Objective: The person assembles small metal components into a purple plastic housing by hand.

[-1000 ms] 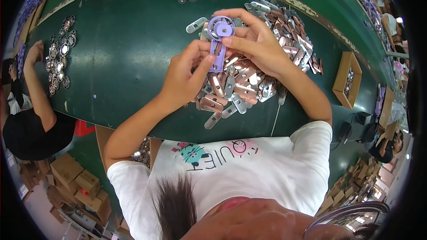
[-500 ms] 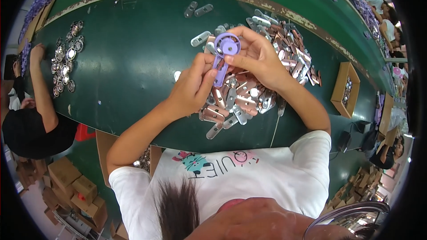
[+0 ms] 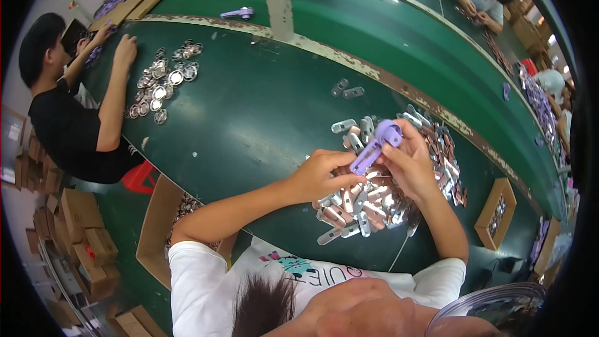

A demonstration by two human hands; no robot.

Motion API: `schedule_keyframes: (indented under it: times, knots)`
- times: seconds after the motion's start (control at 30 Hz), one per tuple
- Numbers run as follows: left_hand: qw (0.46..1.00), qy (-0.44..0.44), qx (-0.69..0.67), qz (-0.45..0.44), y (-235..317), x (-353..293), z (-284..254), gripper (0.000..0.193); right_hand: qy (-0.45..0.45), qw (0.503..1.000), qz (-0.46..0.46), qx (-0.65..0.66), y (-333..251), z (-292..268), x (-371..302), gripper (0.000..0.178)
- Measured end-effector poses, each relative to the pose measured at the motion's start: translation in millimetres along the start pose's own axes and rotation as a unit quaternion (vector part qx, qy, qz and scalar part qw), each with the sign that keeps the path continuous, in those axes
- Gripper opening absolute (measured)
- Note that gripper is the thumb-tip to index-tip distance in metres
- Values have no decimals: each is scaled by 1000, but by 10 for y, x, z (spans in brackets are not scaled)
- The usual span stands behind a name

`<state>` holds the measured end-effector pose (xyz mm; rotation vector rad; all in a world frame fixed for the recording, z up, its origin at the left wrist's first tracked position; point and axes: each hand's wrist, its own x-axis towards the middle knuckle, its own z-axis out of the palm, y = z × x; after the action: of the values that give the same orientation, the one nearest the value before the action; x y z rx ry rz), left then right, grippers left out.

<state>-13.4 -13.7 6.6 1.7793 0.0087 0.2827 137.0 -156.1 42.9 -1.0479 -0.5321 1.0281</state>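
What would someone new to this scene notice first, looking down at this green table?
First, the purple plastic part held up between the left hand and right hand, just above a heap of silvery metal pieces on the green table. Next, a cluster of round shiny metal discs at the table's far left, where a person in a black shirt works.

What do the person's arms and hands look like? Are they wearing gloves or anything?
No gloves: the left hand and the right hand are bare, with no rings or watch visible. Both forearms are bare too. The short white sleeves of a white T-shirt end above the elbows.
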Motion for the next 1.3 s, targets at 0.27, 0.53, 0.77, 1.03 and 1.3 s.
schedule_keyframes:
  times: [0.27,0.53,0.77,1.03,1.3]
  knots:
    - [992,-59,-109,-28,73,-12,27,13,-44,999,-5,5,-31,-14,-52,28]
    - [979,-14,-193,-60,-90,40,103,34,1,997,-1,-80,-31,-43,-11,31]
    - [999,4,37,-29,11,23,18,43,-47,982,3,-182,-216,-106,267,44]
    - [911,156,361,122,-126,257,-120,22,235,815,-55,-527,-1063,-2685,2349,75]
    - [842,133,515,83,-231,179,-226,37,164,530,-361,-749,-288,-1299,1941,42]
